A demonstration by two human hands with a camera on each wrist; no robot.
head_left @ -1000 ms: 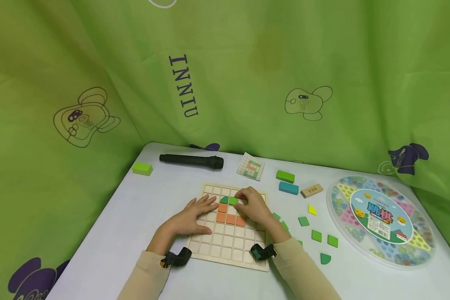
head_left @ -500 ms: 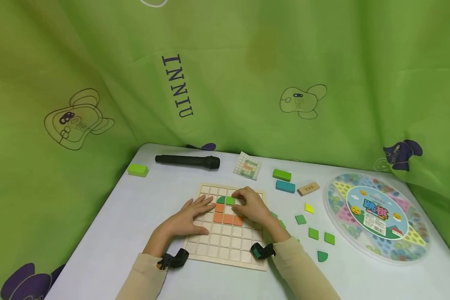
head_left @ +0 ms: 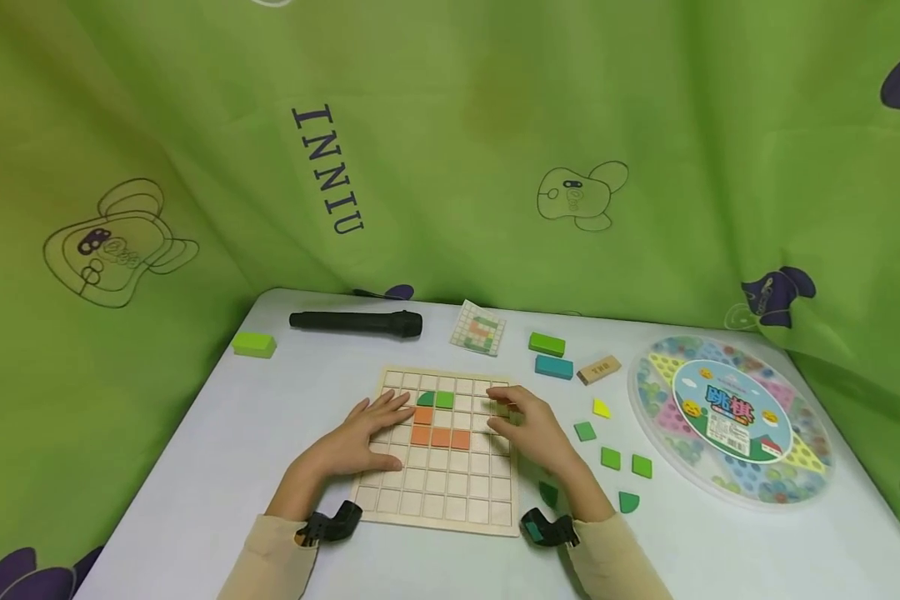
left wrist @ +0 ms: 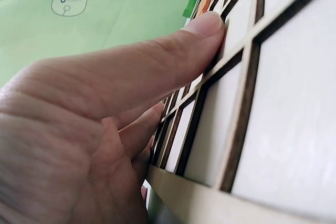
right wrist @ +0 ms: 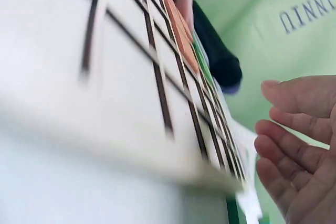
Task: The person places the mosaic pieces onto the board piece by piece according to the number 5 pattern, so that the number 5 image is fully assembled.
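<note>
Item: wooden grid board, near the table's front edge, bearing three orange tiles and two green tiles. Left hand lay flat, fingers straight, on the board's left side. Right hand hovered loosely spread, empty, at its right edge. Risk, judged: a sleeve brushing could dislodge the seated tiles.

My two arms, sleeved and strapped with cameras

I see beige long sleeves ending at each wrist, a small black camera strapped at my left cuff and another black camera with a teal spot at my right; both hands bare.
</note>
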